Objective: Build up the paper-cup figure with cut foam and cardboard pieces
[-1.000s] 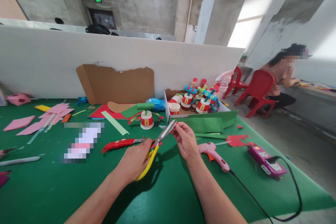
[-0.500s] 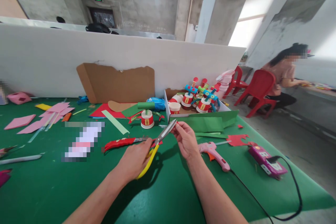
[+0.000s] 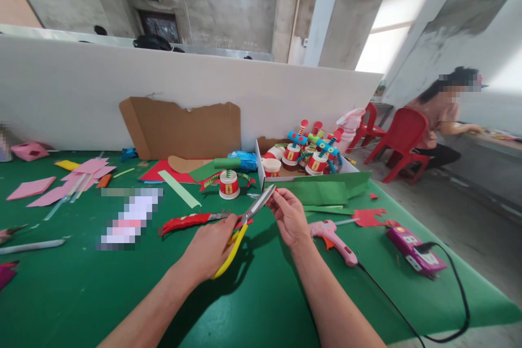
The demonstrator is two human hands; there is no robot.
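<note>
My left hand (image 3: 210,247) is closed around the yellow handles of a pair of scissors (image 3: 244,225), whose silver blades point up and to the right. My right hand (image 3: 290,216) pinches something small at the blade tips; I cannot make out what it is. Both hands hover above the green table (image 3: 81,293). A red utility knife (image 3: 187,222) lies just left of the scissors. A pink glue gun (image 3: 332,239) lies right of my right wrist.
A white box (image 3: 285,166) holds several paper-cup craft figures; one more cup figure (image 3: 228,184) stands in front of it. Green, red and pink paper sheets lie around. A purple device (image 3: 414,250) with a black cable sits at the right. A person sits on a red chair (image 3: 402,138).
</note>
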